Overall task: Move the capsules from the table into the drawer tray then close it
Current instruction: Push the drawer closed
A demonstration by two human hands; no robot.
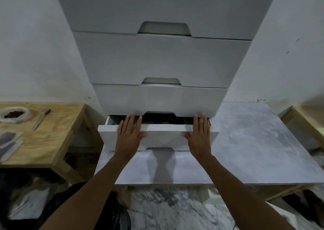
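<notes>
Far left, a pale plywood side table [52, 138] carries a clear bowl of dark brown bits [14, 114] and a slim metal blade [41, 118] lying angled. Your left hand [128, 136] lies flat on the white drawer front [163, 137], fingers [130, 122] spread wide and pointing away from you, gripping nothing. The drawer is the lowest of the white stacked drawer unit [163, 61]; it stands partly open, long axis left to right, on the grey mottled surface [254, 142]. Dark capsules [161, 120] show in the gap, too dim to tell which way they point. Your right hand [200, 136] mirrors it, flat, fingers extended.
</notes>
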